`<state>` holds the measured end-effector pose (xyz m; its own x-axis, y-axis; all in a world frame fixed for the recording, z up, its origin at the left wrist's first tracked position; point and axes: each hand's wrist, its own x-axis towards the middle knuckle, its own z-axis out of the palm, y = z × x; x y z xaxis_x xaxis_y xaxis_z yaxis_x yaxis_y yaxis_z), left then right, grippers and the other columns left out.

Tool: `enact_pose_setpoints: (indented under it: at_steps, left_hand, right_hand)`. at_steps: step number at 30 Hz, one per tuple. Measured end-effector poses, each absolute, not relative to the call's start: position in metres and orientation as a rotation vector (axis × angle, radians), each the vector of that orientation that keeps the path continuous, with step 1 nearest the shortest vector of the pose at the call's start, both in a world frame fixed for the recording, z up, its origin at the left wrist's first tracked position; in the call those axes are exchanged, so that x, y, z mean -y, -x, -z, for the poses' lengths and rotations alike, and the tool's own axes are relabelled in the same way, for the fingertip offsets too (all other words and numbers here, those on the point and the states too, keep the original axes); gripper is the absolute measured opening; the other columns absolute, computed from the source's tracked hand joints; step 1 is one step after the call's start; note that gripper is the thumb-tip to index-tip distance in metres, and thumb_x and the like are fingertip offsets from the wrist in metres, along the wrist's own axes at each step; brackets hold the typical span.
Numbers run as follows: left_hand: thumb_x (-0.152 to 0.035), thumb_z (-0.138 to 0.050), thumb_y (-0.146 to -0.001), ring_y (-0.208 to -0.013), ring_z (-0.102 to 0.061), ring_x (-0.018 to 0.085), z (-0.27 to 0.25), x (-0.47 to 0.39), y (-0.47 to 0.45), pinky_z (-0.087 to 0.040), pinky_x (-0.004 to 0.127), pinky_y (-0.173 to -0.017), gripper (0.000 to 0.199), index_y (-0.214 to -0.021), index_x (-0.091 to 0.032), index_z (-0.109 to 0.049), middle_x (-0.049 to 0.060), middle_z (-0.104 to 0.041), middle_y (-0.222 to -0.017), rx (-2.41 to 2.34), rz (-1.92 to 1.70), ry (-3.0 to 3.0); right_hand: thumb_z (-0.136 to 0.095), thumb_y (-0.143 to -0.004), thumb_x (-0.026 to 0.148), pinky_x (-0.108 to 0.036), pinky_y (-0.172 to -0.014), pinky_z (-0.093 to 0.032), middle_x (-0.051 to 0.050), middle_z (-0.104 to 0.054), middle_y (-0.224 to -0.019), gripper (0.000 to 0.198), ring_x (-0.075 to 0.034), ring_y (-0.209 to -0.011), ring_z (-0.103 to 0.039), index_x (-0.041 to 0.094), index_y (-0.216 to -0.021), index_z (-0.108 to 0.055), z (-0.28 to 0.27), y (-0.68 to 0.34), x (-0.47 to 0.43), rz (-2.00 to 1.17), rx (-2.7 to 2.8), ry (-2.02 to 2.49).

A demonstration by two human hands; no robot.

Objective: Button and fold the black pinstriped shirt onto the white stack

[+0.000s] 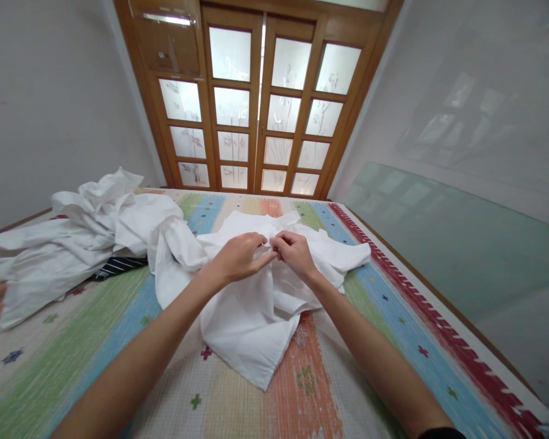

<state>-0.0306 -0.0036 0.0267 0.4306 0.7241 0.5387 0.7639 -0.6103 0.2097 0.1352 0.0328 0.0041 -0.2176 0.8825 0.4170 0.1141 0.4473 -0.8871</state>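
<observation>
A white shirt [251, 323] lies loosely spread on the patterned bed cover, its collar at the far side and a hem corner pointing toward me. Over its middle, my left hand [243, 258] has its fingers curled and thumb stretched toward the right hand, gripping the shirt's front. My right hand [296, 251] is closed in a pinch on the same front, its fingertips almost meeting the left ones. Whatever small detail sits between the fingertips is hidden.
A crumpled heap of white clothes [91, 228] lies at the left, touching the shirt's side. A black striped cloth [119, 266] pokes out beneath it. The striped bed cover [165, 372] reaches toward wooden glass-paned doors [256, 103]. A pale green panel [448, 238] stands along the right wall.
</observation>
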Motion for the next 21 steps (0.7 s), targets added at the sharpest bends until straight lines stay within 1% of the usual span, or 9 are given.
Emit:
enact_pose_setpoints:
  at_steps: [3,5,8,12,17,21]
  left_hand:
    - [-0.029,-0.053,-0.089,-0.072,-0.059,0.017,-0.011,-0.005,0.021,-0.043,0.027,-0.068,0.018,-0.079,-0.016,-0.062,0.006,-0.066,-0.077,1.412,1.114,2.609]
    - [-0.027,-0.051,-0.090,-0.068,-0.058,0.015,0.000,-0.011,0.020,-0.042,0.026,-0.066,0.021,-0.075,-0.017,-0.061,0.005,-0.065,-0.073,1.376,1.243,2.594]
    - [-0.024,-0.050,-0.091,-0.063,-0.056,0.014,0.013,-0.017,0.019,-0.040,0.024,-0.063,0.026,-0.068,-0.016,-0.060,0.003,-0.062,-0.066,1.291,1.319,2.607]
    - [-0.025,-0.052,-0.091,-0.060,-0.054,0.012,0.017,-0.016,0.015,-0.040,0.023,-0.063,0.026,-0.069,-0.016,-0.064,0.002,-0.062,-0.064,1.321,1.434,2.634]
    - [-0.032,-0.056,-0.088,-0.066,-0.059,0.013,0.016,-0.009,0.010,-0.044,0.023,-0.066,0.024,-0.079,-0.016,-0.072,0.003,-0.070,-0.073,1.506,1.846,2.571]
    - [-0.031,-0.060,-0.084,-0.072,-0.063,0.015,0.017,-0.003,0.009,-0.047,0.024,-0.071,0.022,-0.080,-0.015,-0.075,0.004,-0.073,-0.080,1.623,2.093,2.491]
  right_hand:
    - [-0.059,-0.075,0.034,-0.021,-0.043,-0.037,0.004,-0.050,-0.045,0.025,-0.009,-0.040,-0.044,0.019,-0.056,-0.057,0.000,-0.138,-0.034,-0.928,1.616,0.881]
    - [-0.060,-0.075,0.034,-0.020,-0.042,-0.037,0.004,-0.051,-0.046,0.025,-0.008,-0.041,-0.044,0.018,-0.057,-0.057,0.003,-0.141,-0.034,-0.910,1.596,0.872]
    - [-0.061,-0.075,0.034,-0.020,-0.042,-0.036,0.004,-0.053,-0.048,0.024,-0.008,-0.040,-0.044,0.018,-0.057,-0.057,0.007,-0.145,-0.034,-0.883,1.576,0.863]
    - [-0.062,-0.074,0.034,-0.020,-0.037,-0.033,0.005,-0.052,-0.046,0.024,-0.007,-0.036,-0.042,0.018,-0.056,-0.057,0.010,-0.143,-0.033,-0.946,1.472,0.865]
    - [-0.068,-0.070,0.038,-0.019,-0.034,-0.026,0.007,-0.048,-0.045,0.028,-0.005,-0.034,-0.036,0.018,-0.057,-0.052,0.014,-0.136,-0.031,-1.219,1.340,0.783]
    - [-0.070,-0.069,0.041,-0.018,-0.034,-0.023,0.009,-0.042,-0.043,0.032,-0.004,-0.034,-0.032,0.019,-0.059,-0.048,0.020,-0.132,-0.029,-1.364,1.314,0.739]
